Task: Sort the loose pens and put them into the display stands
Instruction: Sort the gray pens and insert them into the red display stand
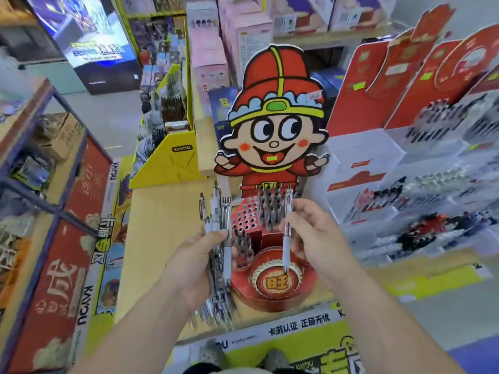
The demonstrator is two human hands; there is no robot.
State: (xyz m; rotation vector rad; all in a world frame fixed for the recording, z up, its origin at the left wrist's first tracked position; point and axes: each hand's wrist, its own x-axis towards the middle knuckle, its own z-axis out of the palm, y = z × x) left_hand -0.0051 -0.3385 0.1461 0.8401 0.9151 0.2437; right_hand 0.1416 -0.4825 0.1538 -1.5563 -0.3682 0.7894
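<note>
My left hand [198, 261] grips a bundle of several white and clear pens [219, 211] that stick up above its fingers and hang below the palm. My right hand [314, 233] pinches a single white pen [286, 238] upright, tip down over the gold and red emblem [276, 282] at the front of the red display stand [245, 220]. This stand has a perforated top with pens standing in some holes, and a cartoon figure cutout [275, 125] rises behind it.
White and red display stands [405, 190] full of pens fill the right side. A yellow cardboard bin [167, 163] stands at the left back of the wooden counter [154, 238]. A shelving unit with boxes [40, 184] lines the left aisle.
</note>
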